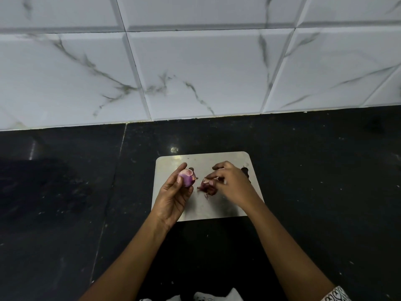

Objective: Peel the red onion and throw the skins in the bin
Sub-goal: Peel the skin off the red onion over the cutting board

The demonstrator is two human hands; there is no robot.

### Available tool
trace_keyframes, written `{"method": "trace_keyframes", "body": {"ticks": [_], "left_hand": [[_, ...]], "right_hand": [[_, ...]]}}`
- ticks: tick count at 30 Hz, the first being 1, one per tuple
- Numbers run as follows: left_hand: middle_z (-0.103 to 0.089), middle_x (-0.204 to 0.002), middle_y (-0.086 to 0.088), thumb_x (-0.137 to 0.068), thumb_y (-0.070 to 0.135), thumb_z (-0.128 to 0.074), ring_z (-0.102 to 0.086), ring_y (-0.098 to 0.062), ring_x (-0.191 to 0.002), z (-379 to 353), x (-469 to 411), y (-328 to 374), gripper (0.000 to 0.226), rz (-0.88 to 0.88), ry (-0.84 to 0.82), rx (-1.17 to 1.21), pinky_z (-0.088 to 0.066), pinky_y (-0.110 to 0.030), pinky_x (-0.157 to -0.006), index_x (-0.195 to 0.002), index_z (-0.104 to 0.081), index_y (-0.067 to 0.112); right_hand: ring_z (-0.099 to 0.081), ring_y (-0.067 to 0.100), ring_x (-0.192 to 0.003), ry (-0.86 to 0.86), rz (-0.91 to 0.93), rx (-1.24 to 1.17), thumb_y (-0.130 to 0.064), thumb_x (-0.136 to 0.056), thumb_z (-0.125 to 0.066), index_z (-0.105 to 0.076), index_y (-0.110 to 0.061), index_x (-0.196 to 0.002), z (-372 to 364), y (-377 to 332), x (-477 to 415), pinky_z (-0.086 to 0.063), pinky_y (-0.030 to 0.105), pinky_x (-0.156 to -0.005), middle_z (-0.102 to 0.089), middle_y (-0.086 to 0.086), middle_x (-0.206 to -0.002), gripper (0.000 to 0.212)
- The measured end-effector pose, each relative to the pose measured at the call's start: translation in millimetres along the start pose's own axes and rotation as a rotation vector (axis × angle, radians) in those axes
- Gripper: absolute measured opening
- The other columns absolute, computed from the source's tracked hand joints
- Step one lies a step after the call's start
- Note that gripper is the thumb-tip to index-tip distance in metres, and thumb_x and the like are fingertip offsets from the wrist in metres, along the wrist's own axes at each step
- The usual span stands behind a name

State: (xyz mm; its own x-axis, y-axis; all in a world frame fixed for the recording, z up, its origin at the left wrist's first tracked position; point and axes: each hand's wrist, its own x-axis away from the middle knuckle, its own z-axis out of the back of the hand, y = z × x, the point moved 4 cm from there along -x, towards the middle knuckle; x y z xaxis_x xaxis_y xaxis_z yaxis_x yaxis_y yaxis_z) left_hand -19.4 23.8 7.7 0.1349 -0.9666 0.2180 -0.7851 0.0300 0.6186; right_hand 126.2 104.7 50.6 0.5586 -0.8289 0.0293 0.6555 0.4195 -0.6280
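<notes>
1. Two surfaces fill most of the view: a white marble-veined tiled wall (pixel 195 68) at the back and a black speckled counter (pixel 314 170) below it.
2. One pale, rounded-corner cutting board (pixel 208 161) lies flat on the counter, near the middle.
3. Left hand (pixel 175 196) is raised over the board's left edge, palm up, fingers and thumb curled round the red onion (pixel 187 176); the onion's exposed top looks glossy purple and pink.
4. Right hand (pixel 230 181) hangs over the board's right half, fingers bent and drawn together, their tips pinching or touching the onion skins (pixel 207 185); the blur hides which.
5. Those dark red skins sit in a small heap on the board, just beside the onion but apart from it.
6. One darker scrap (pixel 245 170) shows beyond the right hand, partly hidden by it.
7. A patterned sleeve (pixel 335 295) is cut off by the bottom edge.
</notes>
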Motion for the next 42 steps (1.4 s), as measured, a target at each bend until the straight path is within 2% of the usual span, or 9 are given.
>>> {"method": "trace_keyframes", "body": {"ticks": [4, 10, 15, 21, 24, 28, 35, 39, 42], "left_hand": [[-0.072, -0.099, -0.005, -0.039, 0.034, -0.095, -0.070, -0.014, -0.082, 0, -1, 1, 0.083, -0.018, 0.027, -0.048, -0.057, -0.021, -0.064, -0.111, -0.062, 0.012], [-0.073, -0.090, -0.006, -0.032, 0.039, -0.096, -0.070, -0.012, -0.074, -1, -2, 1, 0.075, -0.014, 0.048, -0.052, -0.057, -0.020, -0.060, -0.098, -0.072, 0.013], [-0.074, -0.088, -0.001, -0.030, 0.044, -0.095, -0.071, -0.010, -0.079, -3, -3, 0, 0.064, -0.009, 0.052, -0.097, -0.057, -0.019, -0.061, -0.086, -0.078, 0.018], [-0.074, -0.081, -0.001, -0.026, 0.043, -0.095, -0.071, -0.010, -0.072, -3, -3, 0, 0.064, -0.009, 0.082, -0.092, -0.057, -0.019, -0.057, -0.082, -0.079, 0.016], [-0.074, -0.081, -0.002, -0.028, 0.043, -0.095, -0.071, -0.011, -0.073, -1, -2, 0, 0.063, 0.004, 0.074, -0.100, -0.057, -0.019, -0.057, -0.083, -0.079, 0.015], [-0.074, -0.082, -0.004, -0.028, 0.042, -0.095, -0.071, -0.012, -0.072, 0, 0, -1, 0.064, 0.020, 0.074, -0.110, -0.057, -0.020, -0.058, -0.083, -0.079, 0.015], [-0.072, -0.084, -0.001, -0.033, 0.041, -0.095, -0.070, -0.010, -0.073, 0, 0, -1, 0.060, 0.042, 0.049, -0.137, -0.057, -0.020, -0.058, -0.082, -0.077, 0.011], [-0.071, -0.101, -0.007, -0.036, 0.034, -0.095, -0.070, -0.015, -0.081, 0, -1, 4, 0.073, 0.038, 0.048, -0.144, -0.058, -0.024, -0.063, -0.102, -0.073, 0.014], [-0.068, -0.108, -0.010, -0.035, 0.031, -0.096, -0.070, -0.022, -0.087, 0, -2, 7, 0.076, 0.034, 0.044, -0.166, -0.058, -0.026, -0.065, -0.106, -0.071, 0.019]], "right_hand": [[-0.059, 0.003, -0.090, 0.135, 0.201, -0.200, -0.019, -0.084, -0.066, -0.071, -0.019, -0.103, 16, -28, 2, -0.048, 0.015, -0.077, -0.064, -0.004, -0.105, 0.019], [-0.067, 0.018, -0.079, 0.068, 0.487, -0.004, -0.015, -0.080, -0.070, -0.072, -0.010, -0.103, 21, -53, -7, -0.054, 0.026, -0.072, -0.073, 0.008, -0.093, 0.023], [-0.066, 0.023, -0.064, 0.075, 0.571, 0.168, -0.021, -0.081, -0.063, -0.074, -0.007, -0.094, 19, -57, -10, -0.057, 0.037, -0.059, -0.072, 0.008, -0.081, 0.022], [-0.058, 0.021, -0.046, 0.163, 0.673, 0.280, -0.021, -0.077, -0.061, -0.072, -0.006, -0.078, 13, -61, -7, -0.049, 0.027, -0.040, -0.065, 0.007, -0.065, 0.019], [-0.055, 0.020, -0.046, 0.200, 0.699, 0.300, -0.021, -0.080, -0.059, -0.068, -0.005, -0.076, 9, -59, -5, -0.047, 0.028, -0.038, -0.062, 0.007, -0.066, 0.019], [-0.053, 0.017, -0.046, 0.211, 0.745, 0.348, -0.014, -0.073, -0.075, -0.064, -0.006, -0.076, 6, -58, -2, -0.040, 0.021, -0.042, -0.061, 0.007, -0.068, 0.014], [-0.057, 0.017, -0.057, 0.149, 0.657, 0.176, -0.014, -0.076, -0.066, -0.063, -0.006, -0.078, 10, -53, -11, -0.047, 0.026, -0.050, -0.063, 0.006, -0.073, 0.009], [-0.051, 0.004, -0.063, 0.122, 0.498, -0.018, -0.011, -0.076, -0.069, -0.063, -0.007, -0.080, 13, -48, -14, -0.042, 0.008, -0.060, -0.063, 0.002, -0.077, 0.008], [-0.053, 0.003, -0.065, 0.124, 0.367, -0.161, -0.009, -0.076, -0.069, -0.064, -0.008, -0.081, 16, -41, -17, -0.044, 0.010, -0.061, -0.061, -0.003, -0.077, 0.007]]}}
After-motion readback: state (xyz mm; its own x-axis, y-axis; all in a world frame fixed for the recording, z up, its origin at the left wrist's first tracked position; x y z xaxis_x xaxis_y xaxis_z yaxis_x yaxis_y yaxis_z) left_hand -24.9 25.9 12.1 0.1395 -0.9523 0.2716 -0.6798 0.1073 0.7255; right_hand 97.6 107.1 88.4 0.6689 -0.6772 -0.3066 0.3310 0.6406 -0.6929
